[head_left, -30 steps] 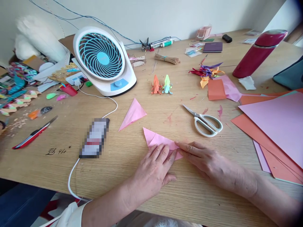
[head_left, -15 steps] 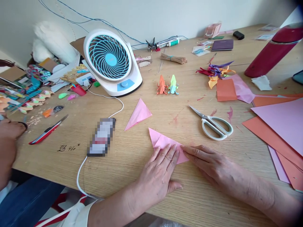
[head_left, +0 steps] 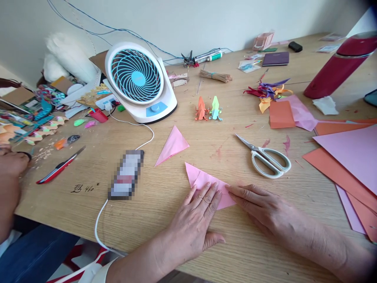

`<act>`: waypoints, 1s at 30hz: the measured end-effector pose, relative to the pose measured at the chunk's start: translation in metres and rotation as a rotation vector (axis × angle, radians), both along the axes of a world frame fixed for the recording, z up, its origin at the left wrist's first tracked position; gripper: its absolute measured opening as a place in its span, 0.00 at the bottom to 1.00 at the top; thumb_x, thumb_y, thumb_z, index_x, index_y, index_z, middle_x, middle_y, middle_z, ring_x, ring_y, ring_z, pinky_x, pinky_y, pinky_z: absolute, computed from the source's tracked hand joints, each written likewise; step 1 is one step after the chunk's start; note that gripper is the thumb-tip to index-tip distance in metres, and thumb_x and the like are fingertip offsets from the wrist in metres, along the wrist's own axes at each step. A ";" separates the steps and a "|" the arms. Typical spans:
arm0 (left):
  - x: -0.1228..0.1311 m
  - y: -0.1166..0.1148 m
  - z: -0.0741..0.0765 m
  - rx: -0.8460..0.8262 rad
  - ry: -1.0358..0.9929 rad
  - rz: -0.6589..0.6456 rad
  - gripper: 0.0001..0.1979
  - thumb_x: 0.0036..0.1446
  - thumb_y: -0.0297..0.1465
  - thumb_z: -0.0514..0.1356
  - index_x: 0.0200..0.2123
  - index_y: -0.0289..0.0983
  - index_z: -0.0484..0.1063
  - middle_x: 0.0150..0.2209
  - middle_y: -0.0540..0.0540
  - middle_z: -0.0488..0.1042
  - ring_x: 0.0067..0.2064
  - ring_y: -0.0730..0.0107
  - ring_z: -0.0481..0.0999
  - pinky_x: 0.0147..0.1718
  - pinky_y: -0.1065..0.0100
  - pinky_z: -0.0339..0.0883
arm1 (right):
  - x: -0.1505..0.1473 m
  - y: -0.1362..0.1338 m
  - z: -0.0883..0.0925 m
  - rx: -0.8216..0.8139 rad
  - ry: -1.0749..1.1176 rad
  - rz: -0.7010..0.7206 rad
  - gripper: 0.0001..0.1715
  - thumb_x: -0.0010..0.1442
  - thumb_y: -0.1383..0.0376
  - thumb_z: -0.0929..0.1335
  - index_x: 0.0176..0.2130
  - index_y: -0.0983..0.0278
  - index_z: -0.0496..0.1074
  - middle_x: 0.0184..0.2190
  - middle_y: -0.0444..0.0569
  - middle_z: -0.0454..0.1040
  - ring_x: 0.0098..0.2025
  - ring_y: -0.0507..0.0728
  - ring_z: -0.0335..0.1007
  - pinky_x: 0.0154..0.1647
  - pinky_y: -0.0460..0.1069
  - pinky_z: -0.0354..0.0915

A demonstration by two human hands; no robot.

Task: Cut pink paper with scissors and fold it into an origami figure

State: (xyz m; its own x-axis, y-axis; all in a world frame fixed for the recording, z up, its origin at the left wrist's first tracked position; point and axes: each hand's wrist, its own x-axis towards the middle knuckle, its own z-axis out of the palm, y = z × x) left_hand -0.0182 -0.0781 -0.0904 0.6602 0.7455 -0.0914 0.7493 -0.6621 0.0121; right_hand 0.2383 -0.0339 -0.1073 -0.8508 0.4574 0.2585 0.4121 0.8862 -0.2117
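Note:
A folded pink paper (head_left: 203, 177) lies on the table in front of me. My left hand (head_left: 196, 220) rests flat across it, fingers stretched out and thumb apart, covering its lower left part. At the paper's right corner, my right hand (head_left: 265, 210) has its fingers pressed together, closed on the edge; its thumb is hidden. Just beyond sits a second pink paper (head_left: 173, 146), folded into a triangle. White-handled scissors (head_left: 269, 159) lie to the right, blades slightly apart.
Pink and orange sheets (head_left: 347, 157) fill the right side near a red flask (head_left: 335, 70). Two paper frogs (head_left: 201, 110) stand beyond. On the left are a fan (head_left: 141, 84), a corded phone (head_left: 126, 175), a red knife (head_left: 60, 167) and another person's hand (head_left: 11, 161).
The view has tilted up slightly. My left hand has drawn back a little toward me over the paper, while my right hand stays at the corner.

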 end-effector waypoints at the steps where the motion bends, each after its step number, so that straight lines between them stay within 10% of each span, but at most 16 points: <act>1: 0.000 0.000 0.000 -0.005 0.004 0.009 0.45 0.62 0.57 0.46 0.70 0.30 0.43 0.72 0.37 0.43 0.72 0.52 0.40 0.67 0.54 0.29 | 0.000 0.000 0.000 -0.002 0.002 -0.003 0.27 0.68 0.74 0.58 0.65 0.74 0.60 0.65 0.64 0.61 0.64 0.64 0.61 0.62 0.59 0.66; 22: -0.040 -0.005 -0.002 0.030 0.019 0.057 0.46 0.64 0.55 0.43 0.70 0.27 0.35 0.71 0.34 0.43 0.72 0.55 0.38 0.67 0.50 0.34 | 0.000 -0.001 0.002 -0.031 0.037 -0.021 0.27 0.67 0.76 0.58 0.64 0.74 0.62 0.64 0.61 0.64 0.61 0.64 0.64 0.60 0.59 0.68; 30: -0.027 0.011 0.023 0.007 -0.080 0.131 0.23 0.68 0.41 0.50 0.60 0.36 0.66 0.62 0.39 0.67 0.65 0.53 0.60 0.62 0.44 0.49 | -0.007 -0.001 0.012 -0.057 0.020 -0.052 0.22 0.67 0.74 0.59 0.58 0.72 0.68 0.61 0.63 0.66 0.54 0.64 0.69 0.52 0.60 0.71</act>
State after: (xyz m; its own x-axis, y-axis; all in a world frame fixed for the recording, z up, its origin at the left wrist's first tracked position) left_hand -0.0451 -0.0666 -0.0671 0.5620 0.8263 -0.0374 0.8263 -0.5587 0.0710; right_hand 0.2314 -0.0346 -0.0951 -0.8202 0.5157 0.2476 0.4527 0.8497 -0.2703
